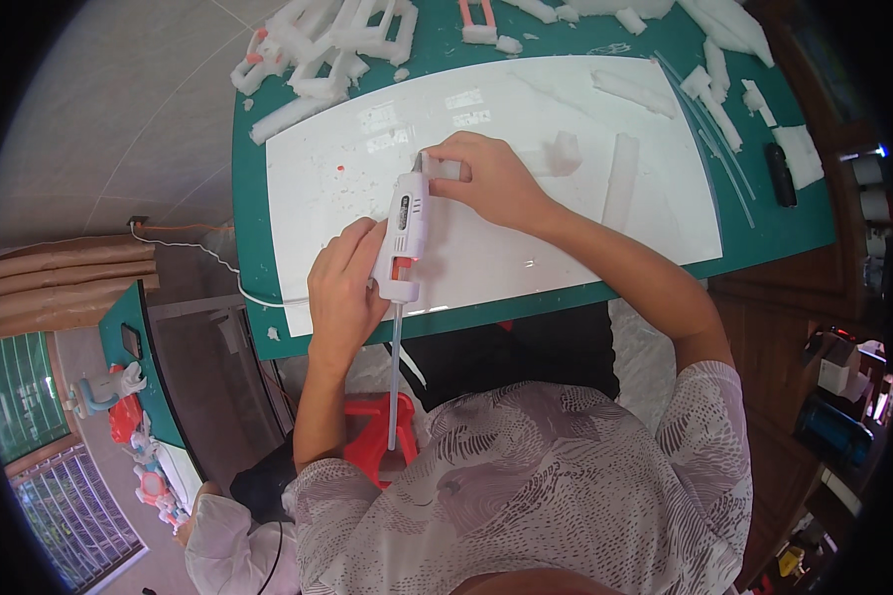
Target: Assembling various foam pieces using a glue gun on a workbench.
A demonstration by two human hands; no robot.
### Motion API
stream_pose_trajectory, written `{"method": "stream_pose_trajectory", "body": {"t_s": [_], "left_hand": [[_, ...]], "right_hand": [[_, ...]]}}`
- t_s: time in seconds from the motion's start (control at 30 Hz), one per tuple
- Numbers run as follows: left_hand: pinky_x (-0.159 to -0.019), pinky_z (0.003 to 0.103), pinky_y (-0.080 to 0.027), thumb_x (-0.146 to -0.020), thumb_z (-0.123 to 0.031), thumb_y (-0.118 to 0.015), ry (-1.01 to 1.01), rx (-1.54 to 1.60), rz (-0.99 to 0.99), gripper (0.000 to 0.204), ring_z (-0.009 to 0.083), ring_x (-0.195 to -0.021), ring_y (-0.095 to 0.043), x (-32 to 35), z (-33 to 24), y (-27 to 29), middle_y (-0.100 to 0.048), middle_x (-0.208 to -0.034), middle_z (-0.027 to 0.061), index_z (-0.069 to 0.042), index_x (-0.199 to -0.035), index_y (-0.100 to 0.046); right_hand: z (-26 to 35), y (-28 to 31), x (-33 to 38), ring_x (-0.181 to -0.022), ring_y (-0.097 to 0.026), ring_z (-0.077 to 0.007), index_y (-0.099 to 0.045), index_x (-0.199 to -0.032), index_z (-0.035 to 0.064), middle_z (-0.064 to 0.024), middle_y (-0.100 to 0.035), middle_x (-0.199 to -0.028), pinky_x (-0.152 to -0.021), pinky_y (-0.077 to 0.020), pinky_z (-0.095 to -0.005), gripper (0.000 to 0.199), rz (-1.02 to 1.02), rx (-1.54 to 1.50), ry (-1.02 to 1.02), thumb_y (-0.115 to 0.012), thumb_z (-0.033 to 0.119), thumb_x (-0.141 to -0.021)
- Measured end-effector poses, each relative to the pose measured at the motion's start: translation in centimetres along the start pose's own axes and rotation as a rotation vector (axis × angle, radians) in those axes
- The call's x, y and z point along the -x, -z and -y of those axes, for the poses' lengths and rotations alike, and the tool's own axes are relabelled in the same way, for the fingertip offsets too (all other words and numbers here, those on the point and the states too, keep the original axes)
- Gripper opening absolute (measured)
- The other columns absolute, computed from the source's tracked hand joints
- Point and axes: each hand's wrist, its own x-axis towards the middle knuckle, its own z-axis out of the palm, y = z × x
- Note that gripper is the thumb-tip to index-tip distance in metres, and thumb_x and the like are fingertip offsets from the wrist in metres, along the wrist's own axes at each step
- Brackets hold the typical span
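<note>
My left hand [345, 288] is closed around a white hot glue gun [409, 218] with an orange trigger. A long translucent glue stick [395, 377] sticks out of its back end toward my body. The gun's nozzle points away from me. Beside the nozzle, my right hand [491, 178] pinches a small white foam piece [445, 170], partly hidden by the fingers. Whether nozzle and foam touch I cannot tell. Both hands are over a glossy white board [526, 253] on a green table [253, 228].
Foam strips [620, 183] and a foam block [566, 154] lie right of my hand. Foam frames [367, 35] pile up at the far left. Clear glue sticks [729, 164] and a black cylindrical object [781, 176] are at the right. A white cord [253, 296] crosses the left edge. A red stool [365, 436] stands below.
</note>
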Motion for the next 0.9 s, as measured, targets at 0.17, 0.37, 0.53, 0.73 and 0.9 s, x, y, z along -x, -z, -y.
{"method": "stream_pose_trajectory", "body": {"t_s": [0.17, 0.37, 0.53, 0.73, 0.9], "left_hand": [[-0.081, 0.037, -0.051, -0.071, 0.001, -0.069, 0.027, 0.023, -0.008, 0.04, 0.0351, -0.094, -0.063, 0.1, 0.0, 0.1, -0.062, -0.109, 0.0181, 0.004, -0.11, -0.062], [-0.081, 0.037, -0.051, -0.072, 0.0, -0.069, 0.039, 0.025, -0.021, 0.039, 0.0343, -0.094, -0.064, 0.4, 0.4, 0.0, -0.062, -0.109, 0.0178, 0.004, -0.111, -0.062], [-0.081, 0.037, -0.051, -0.075, -0.001, -0.068, 0.054, 0.03, 0.02, 0.039, 0.0345, -0.095, -0.064, 0.6, 0.6, -0.2, -0.062, -0.111, 0.0184, 0.004, -0.113, -0.061], [-0.081, 0.036, -0.051, -0.079, -0.003, -0.065, 0.068, 0.039, -0.238, 0.039, 0.0325, -0.1, -0.062, 1.0, 1.4, 0.1, -0.06, -0.116, 0.0193, 0.003, -0.118, -0.06], [-0.079, 0.033, -0.051, -0.081, -0.002, -0.064, 0.144, 0.037, -0.259, 0.04, 0.0285, -0.098, -0.062, 1.1, 2.2, 0.3, -0.059, -0.117, 0.0176, 0.001, -0.12, -0.06]], "right_hand": [[-0.4, -0.4, -0.1, -0.07, -0.055, -0.0208, -0.068, -0.11, 0.0028, -0.0123, -0.065, -0.1, -0.066, -0.0467, -0.0325, 0.039, -0.041, 0.034, 0.061, -0.076, 0.025, -0.08], [-0.5, -0.5, -0.1, -0.059, -0.05, -0.0158, -0.068, -0.108, 0.0013, -0.0105, -0.064, -0.096, -0.058, -0.0439, -0.0296, 0.039, -0.069, 0.024, 0.079, -0.077, 0.025, -0.079], [-0.6, -0.4, -0.1, -0.057, -0.049, -0.0152, -0.068, -0.107, -0.0003, -0.0098, -0.064, -0.095, -0.057, -0.0433, -0.0289, 0.041, -0.059, 0.001, 0.071, -0.079, 0.027, -0.077], [-0.5, -0.2, -0.1, -0.057, -0.049, -0.0141, -0.068, -0.107, -0.0003, -0.0084, -0.063, -0.093, -0.057, -0.0425, -0.0282, 0.042, -0.044, -0.001, 0.068, -0.079, 0.027, -0.077], [-0.7, -0.1, 0.0, -0.058, -0.049, -0.0134, -0.068, -0.108, 0.0012, -0.0074, -0.063, -0.091, -0.057, -0.0422, -0.0267, 0.04, -0.045, 0.015, 0.051, -0.079, 0.024, -0.077]]}}
